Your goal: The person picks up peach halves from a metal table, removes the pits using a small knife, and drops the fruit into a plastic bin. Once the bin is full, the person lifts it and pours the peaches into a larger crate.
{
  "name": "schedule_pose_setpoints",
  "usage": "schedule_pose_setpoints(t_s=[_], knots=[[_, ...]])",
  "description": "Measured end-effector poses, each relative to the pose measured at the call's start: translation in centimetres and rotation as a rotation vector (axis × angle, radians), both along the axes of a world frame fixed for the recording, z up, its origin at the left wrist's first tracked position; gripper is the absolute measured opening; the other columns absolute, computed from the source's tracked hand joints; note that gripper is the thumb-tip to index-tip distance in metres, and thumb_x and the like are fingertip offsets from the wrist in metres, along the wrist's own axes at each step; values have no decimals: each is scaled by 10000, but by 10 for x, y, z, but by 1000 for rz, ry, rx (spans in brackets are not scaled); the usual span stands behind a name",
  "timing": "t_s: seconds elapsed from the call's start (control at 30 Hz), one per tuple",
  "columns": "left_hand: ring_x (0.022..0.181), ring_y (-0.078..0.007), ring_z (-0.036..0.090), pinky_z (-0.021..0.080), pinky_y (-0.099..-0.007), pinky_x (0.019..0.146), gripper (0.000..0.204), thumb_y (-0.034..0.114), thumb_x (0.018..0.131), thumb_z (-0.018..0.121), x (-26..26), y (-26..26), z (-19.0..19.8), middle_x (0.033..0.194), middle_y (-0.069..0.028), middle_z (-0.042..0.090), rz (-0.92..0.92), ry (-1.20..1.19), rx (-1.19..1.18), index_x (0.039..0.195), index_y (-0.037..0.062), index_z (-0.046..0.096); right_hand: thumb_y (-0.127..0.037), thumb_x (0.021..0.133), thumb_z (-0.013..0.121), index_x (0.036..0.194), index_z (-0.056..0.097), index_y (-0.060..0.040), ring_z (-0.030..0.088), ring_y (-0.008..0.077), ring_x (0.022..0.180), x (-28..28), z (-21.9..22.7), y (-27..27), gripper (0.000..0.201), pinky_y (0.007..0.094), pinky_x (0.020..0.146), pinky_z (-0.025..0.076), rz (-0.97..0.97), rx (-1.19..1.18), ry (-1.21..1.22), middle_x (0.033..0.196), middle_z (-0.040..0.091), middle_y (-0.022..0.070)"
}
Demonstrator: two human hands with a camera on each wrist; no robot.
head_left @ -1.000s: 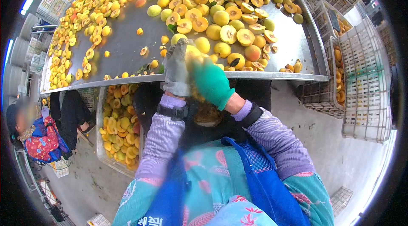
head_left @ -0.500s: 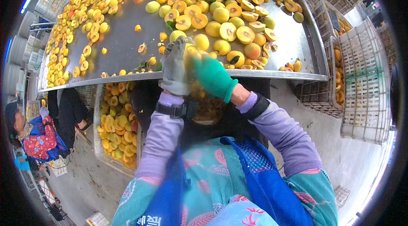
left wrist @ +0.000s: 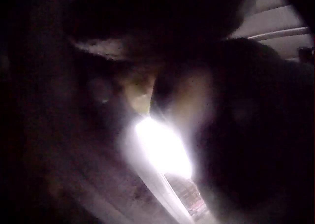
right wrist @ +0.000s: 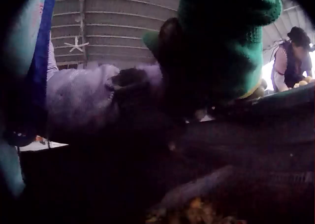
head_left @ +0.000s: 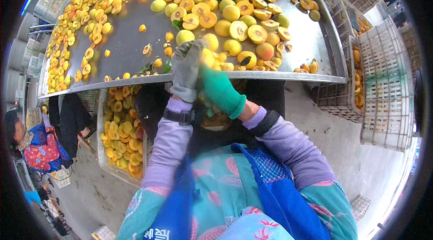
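From the head view I see my grey-gloved left hand [head_left: 186, 70] and green-gloved right hand [head_left: 222, 90] both grasping a yellow peach [head_left: 207, 57] at the metal table's [head_left: 131, 46] near edge; both wrist views are too dark to tell more

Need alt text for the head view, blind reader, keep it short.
Seen from above, a person's grey-gloved left hand and green-gloved right hand grip a yellow fruit together at the near edge of a metal table strewn with whole and halved yellow fruit. A crate of halves sits below the table.
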State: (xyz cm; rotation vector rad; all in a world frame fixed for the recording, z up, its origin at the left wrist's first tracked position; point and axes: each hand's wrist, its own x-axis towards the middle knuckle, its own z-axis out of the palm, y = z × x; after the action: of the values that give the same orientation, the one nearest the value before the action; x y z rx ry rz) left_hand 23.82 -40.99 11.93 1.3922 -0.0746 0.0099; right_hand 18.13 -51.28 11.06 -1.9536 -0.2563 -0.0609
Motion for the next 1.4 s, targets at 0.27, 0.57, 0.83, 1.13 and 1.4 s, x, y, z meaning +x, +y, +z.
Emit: schedule_pose_setpoints(t_s=[0.27,0.57,0.83,1.13,1.4], knots=[[799,-101,614,494,-248,728,176,187,903,608,3,-6,13,862,-36,686,-120,78,196,929,31,686,-99,817,583,1015,504,-26,568,245,540,-3,4,-8,225,343,480,456,87,513,546,689,571,123],[729,-111,594,476,-261,638,277,266,872,595,27,-5,5,823,-42,674,-216,20,521,918,7,681,-515,976,321,879,521,-103,477,161,420,6,0,-1,468,294,365,407,27,703,671,572,504,39],[988,-204,535,422,-331,833,276,212,916,482,52,22,-57,1111,-85,582,-519,247,-222,1103,28,566,-544,937,450,732,490,-195,439,99,456,9,-15,-4,407,261,403,358,475,1688,1175,561,453,-59],[708,-159,624,502,-278,656,139,138,827,634,48,5,23,796,-58,683,-503,-758,562,905,28,666,-522,977,379,826,523,-181,418,58,429,8,-4,2,400,241,351,320,585,1862,1192,538,422,-116],[786,-221,627,503,-324,715,173,131,822,631,12,17,26,869,-90,673,-309,-662,680,966,37,641,-545,951,418,836,534,-179,367,64,393,-13,43,-14,402,250,332,298,547,1261,1106,528,393,-95]])
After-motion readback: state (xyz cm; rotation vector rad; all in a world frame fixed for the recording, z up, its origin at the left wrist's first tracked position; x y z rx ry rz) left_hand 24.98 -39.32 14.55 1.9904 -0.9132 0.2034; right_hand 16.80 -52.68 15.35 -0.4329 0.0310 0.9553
